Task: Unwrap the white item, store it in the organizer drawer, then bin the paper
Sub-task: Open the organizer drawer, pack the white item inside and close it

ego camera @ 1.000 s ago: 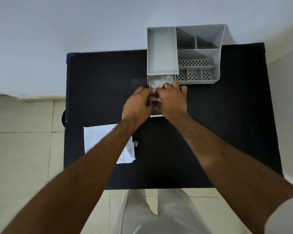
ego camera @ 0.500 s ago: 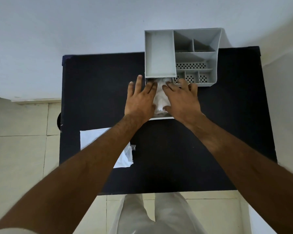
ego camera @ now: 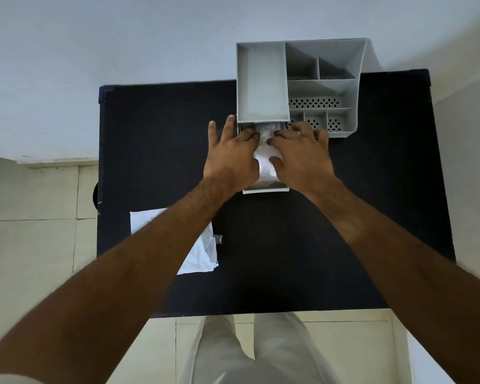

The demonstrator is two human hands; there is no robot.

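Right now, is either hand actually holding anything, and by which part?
Nothing is gripped. Both the left hand and right hand lie flat, palms down, pressing the white item into the open drawer from either side.

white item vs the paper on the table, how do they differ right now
The white item sits in the pulled-out drawer, pressed between both hands; the paper lies untouched on the black table near its left edge. The item looks crumpled and bunched; the paper is mostly flat. Both are white.
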